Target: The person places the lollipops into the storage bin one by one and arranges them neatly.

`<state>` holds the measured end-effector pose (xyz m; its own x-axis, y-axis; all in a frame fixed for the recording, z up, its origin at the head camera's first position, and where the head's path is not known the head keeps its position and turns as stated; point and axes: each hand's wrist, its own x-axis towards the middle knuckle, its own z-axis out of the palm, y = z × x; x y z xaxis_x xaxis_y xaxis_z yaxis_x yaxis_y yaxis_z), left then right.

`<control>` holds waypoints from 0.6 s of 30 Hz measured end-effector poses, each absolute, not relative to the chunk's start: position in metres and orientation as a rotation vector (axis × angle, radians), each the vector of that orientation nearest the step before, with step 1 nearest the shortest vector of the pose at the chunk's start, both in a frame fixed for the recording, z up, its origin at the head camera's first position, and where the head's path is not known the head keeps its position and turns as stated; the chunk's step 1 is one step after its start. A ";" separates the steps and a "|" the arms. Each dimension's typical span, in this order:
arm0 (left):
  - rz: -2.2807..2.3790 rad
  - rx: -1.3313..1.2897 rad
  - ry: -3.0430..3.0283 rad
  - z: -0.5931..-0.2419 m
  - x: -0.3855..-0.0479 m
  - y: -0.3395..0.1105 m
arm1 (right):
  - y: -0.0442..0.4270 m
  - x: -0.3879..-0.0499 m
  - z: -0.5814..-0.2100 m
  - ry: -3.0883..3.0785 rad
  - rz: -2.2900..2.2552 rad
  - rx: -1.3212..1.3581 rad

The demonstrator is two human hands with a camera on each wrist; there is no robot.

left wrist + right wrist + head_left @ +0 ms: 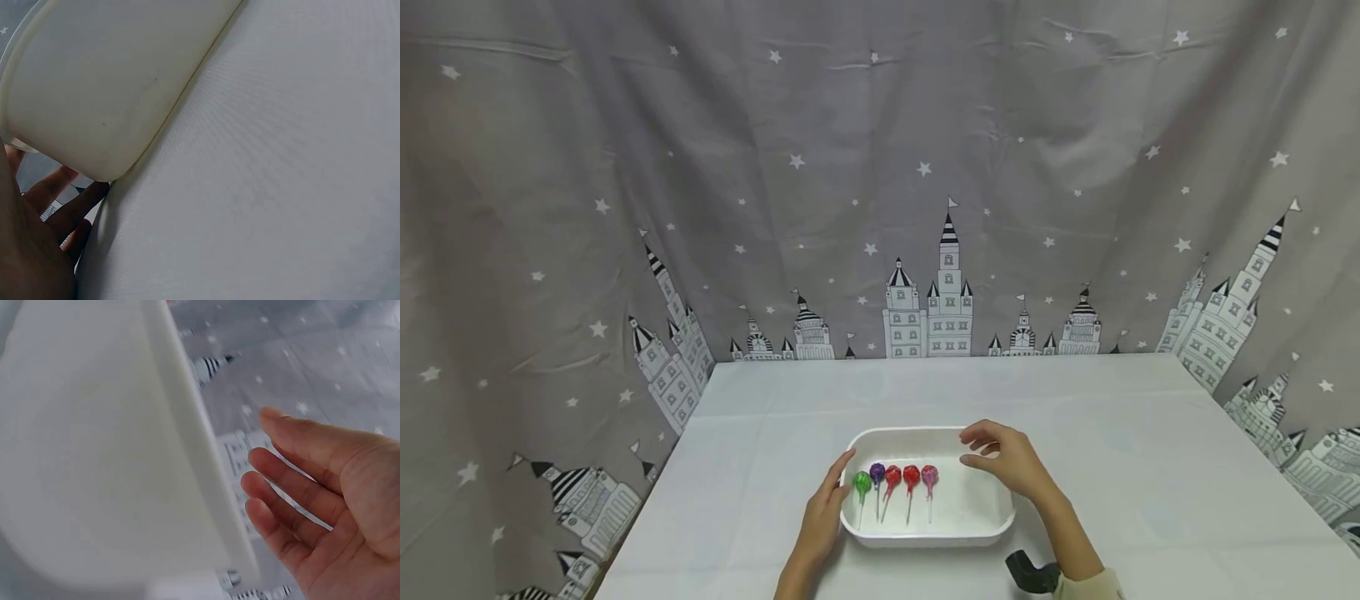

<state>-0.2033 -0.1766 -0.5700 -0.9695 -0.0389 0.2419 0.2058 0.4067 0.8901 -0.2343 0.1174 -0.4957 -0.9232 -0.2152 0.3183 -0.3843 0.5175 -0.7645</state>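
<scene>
A white tray point(940, 540) sits on the table in front of me. In its left half, several wrapped lollipops stand in a row, sticks toward me: a green lollipop point(862, 482), a purple lollipop point(877, 473), red ones point(912, 476) and a pink lollipop point(929, 476). My left hand point(822, 518) rests at the tray's left end, its fingers against the outside of the wall; the left wrist view partly hides them behind the tray. My right hand point(1011, 460) hovers over the tray's far right corner, fingers loosely bent and holding nothing.
A white cloth covers the table point(760, 450). Behind and around it hangs a grey curtain point(850, 108) printed with stars and castles. A black curved piece point(1032, 573) shows by the right wrist, next to a beige sleeve point(1088, 587).
</scene>
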 end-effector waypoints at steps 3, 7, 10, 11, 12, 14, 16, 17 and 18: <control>-1.599 -0.147 -2.437 -0.568 -0.203 -0.176 | 0.133 -0.231 -0.494 -2.584 1.350 0.404; -1.588 -0.141 -2.447 -0.569 -0.203 -0.175 | 0.154 -0.229 -0.495 -2.550 1.339 0.315; -1.578 -0.140 -2.450 -0.569 -0.203 -0.175 | 0.167 -0.231 -0.497 -2.488 1.323 0.310; -1.574 -0.141 -2.452 -0.568 -0.203 -0.175 | 0.171 -0.232 -0.499 -2.467 1.326 0.310; -1.574 -0.142 -2.452 -0.568 -0.203 -0.175 | 0.175 -0.233 -0.500 -2.446 1.327 0.317; -1.576 -0.143 -2.451 -0.567 -0.203 -0.175 | 0.181 -0.234 -0.505 -2.425 1.322 0.308; -1.580 -0.143 -2.448 -0.567 -0.203 -0.175 | 0.185 -0.236 -0.511 -2.424 1.329 0.301; -1.581 -0.143 -2.447 -0.567 -0.202 -0.175 | 0.187 -0.237 -0.514 -2.431 1.344 0.288; -1.582 -0.140 -2.447 -0.567 -0.202 -0.175 | 0.189 -0.238 -0.517 -2.444 1.352 0.281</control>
<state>-0.2023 -0.1752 -0.5673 -0.9703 -0.0415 0.2384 0.2003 0.4147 0.8876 -0.2377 0.1889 -0.5171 -0.9252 -0.0113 0.3792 -0.3272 0.5296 -0.7826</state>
